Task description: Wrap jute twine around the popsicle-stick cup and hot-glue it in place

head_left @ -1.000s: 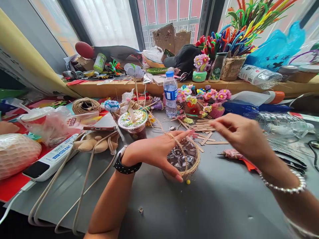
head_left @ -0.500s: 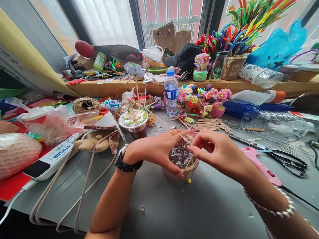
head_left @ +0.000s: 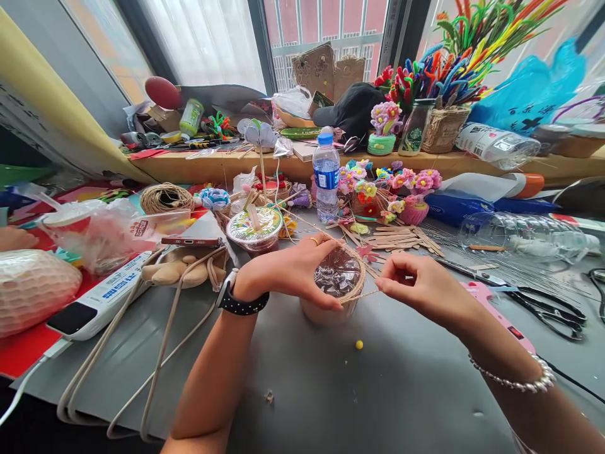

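A clear plastic cup (head_left: 338, 274) with twine wound round its rim stands upside down or bottom up, I cannot tell which, on the grey table. My left hand (head_left: 295, 268) wraps round its left side, thumb at the near edge and fingers at the far edge. To the right of the cup, my right hand (head_left: 416, 287) pinches a strand of twine (head_left: 368, 294) that stretches to the cup's near side. Another length of twine runs from the cup back toward the drink cup (head_left: 255, 228).
A pink glue gun (head_left: 501, 315) and black scissors (head_left: 548, 306) lie on the right. Behind are a water bottle (head_left: 326, 180), wooden sticks (head_left: 401, 238) and fuzzy flowers (head_left: 411, 183). A phone (head_left: 191, 241) and twine coil (head_left: 166, 198) are at left. A yellow bead (head_left: 359, 345) lies in front.
My right hand has moved right, off the cup, drawing the twine strand out. The cup and my left hand have shifted slightly left and away from me, and more of the cup's rim shows.
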`<act>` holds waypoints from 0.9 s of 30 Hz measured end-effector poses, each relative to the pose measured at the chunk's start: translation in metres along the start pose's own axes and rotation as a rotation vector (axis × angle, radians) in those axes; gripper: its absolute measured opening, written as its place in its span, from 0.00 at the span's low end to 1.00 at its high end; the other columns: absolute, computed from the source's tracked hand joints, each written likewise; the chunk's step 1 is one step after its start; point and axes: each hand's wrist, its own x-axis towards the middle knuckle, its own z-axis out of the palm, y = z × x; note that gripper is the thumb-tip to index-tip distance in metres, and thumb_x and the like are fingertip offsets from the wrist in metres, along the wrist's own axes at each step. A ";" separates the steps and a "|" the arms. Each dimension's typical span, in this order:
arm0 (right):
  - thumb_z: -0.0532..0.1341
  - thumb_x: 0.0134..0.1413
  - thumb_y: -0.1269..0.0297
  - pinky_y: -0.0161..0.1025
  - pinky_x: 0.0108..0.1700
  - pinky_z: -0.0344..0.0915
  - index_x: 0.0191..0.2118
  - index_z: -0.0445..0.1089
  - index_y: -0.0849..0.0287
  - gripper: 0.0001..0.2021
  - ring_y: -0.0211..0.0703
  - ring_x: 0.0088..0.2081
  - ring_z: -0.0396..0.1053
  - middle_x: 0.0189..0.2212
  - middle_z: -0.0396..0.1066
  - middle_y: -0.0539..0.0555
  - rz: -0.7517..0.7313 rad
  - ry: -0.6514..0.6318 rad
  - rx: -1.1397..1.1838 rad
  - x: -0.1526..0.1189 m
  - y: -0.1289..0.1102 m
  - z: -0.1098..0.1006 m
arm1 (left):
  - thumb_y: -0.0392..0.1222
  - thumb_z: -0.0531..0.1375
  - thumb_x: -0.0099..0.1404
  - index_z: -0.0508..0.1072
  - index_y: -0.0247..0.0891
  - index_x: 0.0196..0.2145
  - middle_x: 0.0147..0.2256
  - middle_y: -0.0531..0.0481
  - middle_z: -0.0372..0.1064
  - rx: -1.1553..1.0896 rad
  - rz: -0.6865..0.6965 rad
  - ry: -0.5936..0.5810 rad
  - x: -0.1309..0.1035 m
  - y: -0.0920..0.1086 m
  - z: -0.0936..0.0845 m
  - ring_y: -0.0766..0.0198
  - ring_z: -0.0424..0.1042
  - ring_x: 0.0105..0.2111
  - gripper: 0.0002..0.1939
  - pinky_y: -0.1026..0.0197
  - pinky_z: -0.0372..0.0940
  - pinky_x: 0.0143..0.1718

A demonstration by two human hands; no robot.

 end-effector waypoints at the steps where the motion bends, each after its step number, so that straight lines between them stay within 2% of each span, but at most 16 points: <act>1: 0.56 0.41 0.62 0.30 0.21 0.52 0.20 0.61 0.59 0.07 0.33 0.21 0.55 0.17 0.59 0.46 0.005 -0.003 0.014 0.001 0.002 0.000 | 0.63 0.58 0.45 0.49 0.33 0.56 0.53 0.38 0.49 0.000 0.007 0.003 0.000 0.000 0.000 0.50 0.50 0.53 0.47 0.54 0.50 0.53; 13: 0.59 0.42 0.56 0.31 0.22 0.50 0.22 0.62 0.60 0.12 0.32 0.22 0.54 0.19 0.61 0.47 0.038 -0.004 0.223 0.017 0.023 0.003 | 0.62 0.59 0.45 0.45 0.31 0.57 0.57 0.37 0.41 0.007 -0.013 -0.027 0.002 0.000 0.000 0.49 0.43 0.57 0.50 0.54 0.46 0.56; 27: 0.60 0.42 0.56 0.32 0.26 0.52 0.24 0.63 0.61 0.12 0.33 0.25 0.55 0.22 0.61 0.48 0.000 0.030 0.392 0.026 0.029 0.018 | 0.61 0.58 0.47 0.51 0.35 0.53 0.53 0.40 0.48 0.035 0.073 0.034 0.002 0.002 0.000 0.50 0.47 0.55 0.42 0.55 0.50 0.54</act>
